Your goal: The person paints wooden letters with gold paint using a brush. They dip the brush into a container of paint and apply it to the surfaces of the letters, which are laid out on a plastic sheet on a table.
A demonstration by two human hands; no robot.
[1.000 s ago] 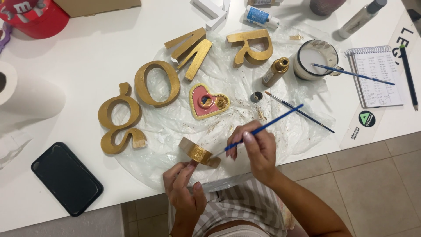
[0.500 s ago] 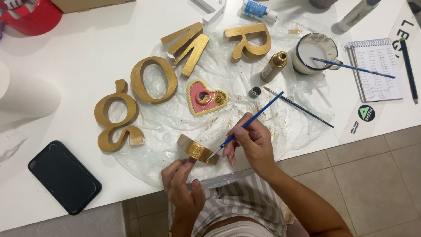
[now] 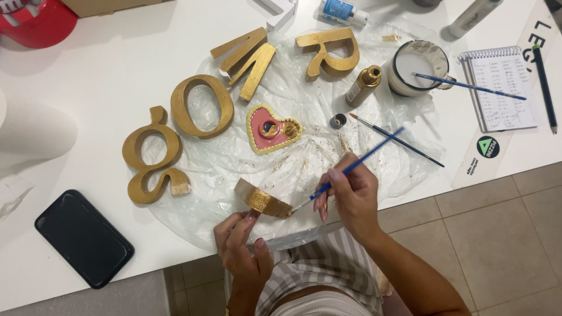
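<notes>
My left hand (image 3: 241,244) holds a small wooden piece (image 3: 262,199), partly painted gold, by its lower edge just above the table's front edge. My right hand (image 3: 348,195) grips a blue-handled paintbrush (image 3: 357,165) whose tip touches the right end of that piece. Behind them, on a clear plastic sheet (image 3: 310,153), lie several gold-painted wooden letters: a g shape (image 3: 150,155), an O (image 3: 201,106), an M (image 3: 246,57) and an R (image 3: 329,52). A pink heart-shaped dish (image 3: 271,130) with a gold rim sits in the middle.
A gold paint bottle (image 3: 363,85), its cap (image 3: 338,121), a second brush (image 3: 397,140), a white cup (image 3: 418,65) with a brush across it, a spiral notepad (image 3: 501,88) and a pencil (image 3: 542,81) lie at right. A black phone (image 3: 84,237) lies at front left. A red object (image 3: 36,23) sits far left.
The view has shifted slightly. My right hand has brought the brush down so its tip meets the wooden piece. My left hand keeps holding the piece.
</notes>
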